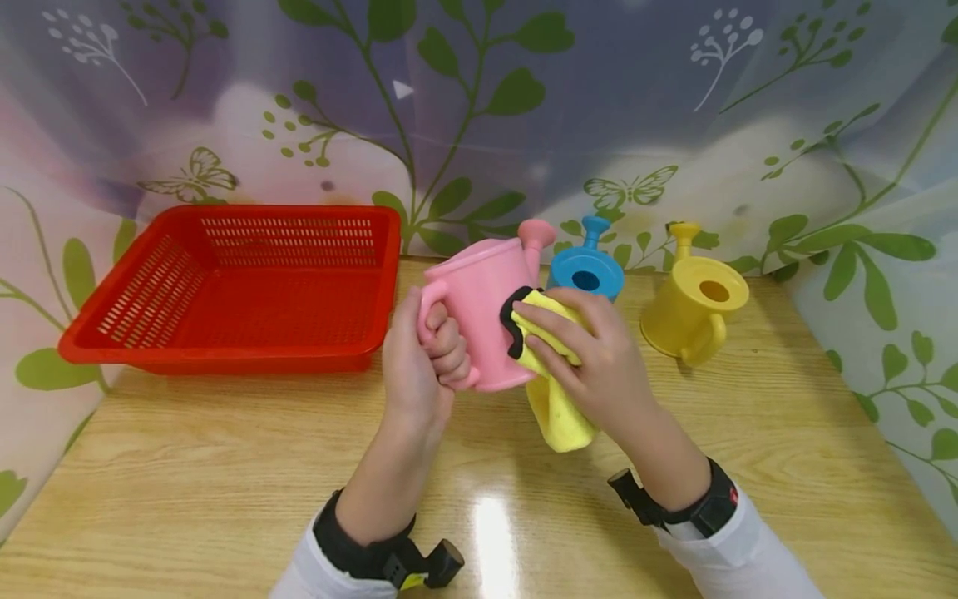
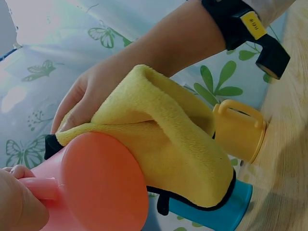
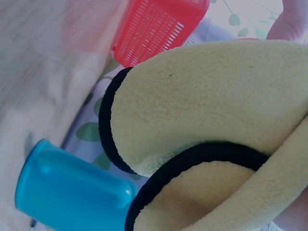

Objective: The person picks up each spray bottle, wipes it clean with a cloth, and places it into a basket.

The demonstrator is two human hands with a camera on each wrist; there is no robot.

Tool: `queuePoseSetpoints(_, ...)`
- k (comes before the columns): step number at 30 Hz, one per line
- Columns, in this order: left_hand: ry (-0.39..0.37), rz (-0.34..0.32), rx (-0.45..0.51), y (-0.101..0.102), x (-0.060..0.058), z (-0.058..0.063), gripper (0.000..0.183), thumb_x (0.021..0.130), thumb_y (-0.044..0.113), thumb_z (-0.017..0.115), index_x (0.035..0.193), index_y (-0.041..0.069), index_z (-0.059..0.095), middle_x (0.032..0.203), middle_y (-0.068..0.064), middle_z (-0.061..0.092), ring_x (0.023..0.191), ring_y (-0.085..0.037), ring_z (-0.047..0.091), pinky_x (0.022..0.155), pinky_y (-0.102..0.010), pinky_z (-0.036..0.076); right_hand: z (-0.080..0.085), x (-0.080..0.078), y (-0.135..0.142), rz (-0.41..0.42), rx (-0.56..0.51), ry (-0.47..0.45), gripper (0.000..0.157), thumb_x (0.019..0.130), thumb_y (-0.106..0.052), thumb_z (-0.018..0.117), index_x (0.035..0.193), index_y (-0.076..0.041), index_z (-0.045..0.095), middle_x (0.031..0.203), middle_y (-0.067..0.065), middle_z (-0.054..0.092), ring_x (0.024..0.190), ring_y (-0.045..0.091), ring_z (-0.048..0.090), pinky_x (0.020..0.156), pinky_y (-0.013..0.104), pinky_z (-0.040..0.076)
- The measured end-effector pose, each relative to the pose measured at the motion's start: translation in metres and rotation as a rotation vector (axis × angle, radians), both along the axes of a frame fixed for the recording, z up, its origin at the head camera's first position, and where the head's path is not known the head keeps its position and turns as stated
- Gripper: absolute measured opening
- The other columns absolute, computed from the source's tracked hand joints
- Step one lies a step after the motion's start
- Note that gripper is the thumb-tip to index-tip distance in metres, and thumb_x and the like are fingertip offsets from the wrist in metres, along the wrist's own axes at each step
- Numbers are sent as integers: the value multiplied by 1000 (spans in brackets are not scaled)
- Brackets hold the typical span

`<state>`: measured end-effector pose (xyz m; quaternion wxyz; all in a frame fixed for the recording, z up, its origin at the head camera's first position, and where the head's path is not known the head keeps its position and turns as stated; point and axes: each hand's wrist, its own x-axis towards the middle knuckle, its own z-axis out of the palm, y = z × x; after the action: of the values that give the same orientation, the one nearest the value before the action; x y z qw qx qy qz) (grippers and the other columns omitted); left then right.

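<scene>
My left hand (image 1: 422, 366) grips the handle of a pink watering can (image 1: 482, 320), its fingers curled through the loop. The can is raised over the table and tilted, its spout pointing away to the right. In the left wrist view the round base of the can faces the camera. My right hand (image 1: 602, 358) holds a yellow cloth (image 1: 561, 420) with black edging against the can's right side. Folds of the cloth hang below that hand. In the right wrist view the cloth (image 3: 216, 91) fills much of the picture and hides the fingers.
A red plastic basket (image 1: 232, 359) stands at the back left. Behind the right hand is a blue watering can (image 1: 604, 270), partly hidden. A yellow watering can (image 1: 666, 312) stands farther right. The wooden table (image 1: 224, 482) ends at a patterned curtain (image 1: 479, 125).
</scene>
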<state>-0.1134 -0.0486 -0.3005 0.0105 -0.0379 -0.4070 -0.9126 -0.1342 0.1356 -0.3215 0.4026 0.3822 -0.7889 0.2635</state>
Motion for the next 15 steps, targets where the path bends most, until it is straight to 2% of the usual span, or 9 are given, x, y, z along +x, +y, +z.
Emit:
queuePoseSetpoints(7, 11, 6, 13, -1, 0, 0, 46, 104, 32, 25, 61, 18, 30, 44, 10, 26, 35, -6, 17, 40, -23, 8, -6, 5, 2, 0, -5, -20, 36, 99, -38, 51, 110, -10, 70, 108, 18, 62, 97, 32, 59, 80, 42, 49)
queuePoseSetpoints(15, 12, 14, 27, 0, 0, 0, 46, 104, 32, 25, 60, 18, 30, 44, 10, 26, 36, -7, 16, 41, -24, 7, -12, 10, 6, 12, -1, 3, 33, 99, -36, 51, 110, -12, 70, 108, 15, 62, 94, 30, 59, 77, 40, 48)
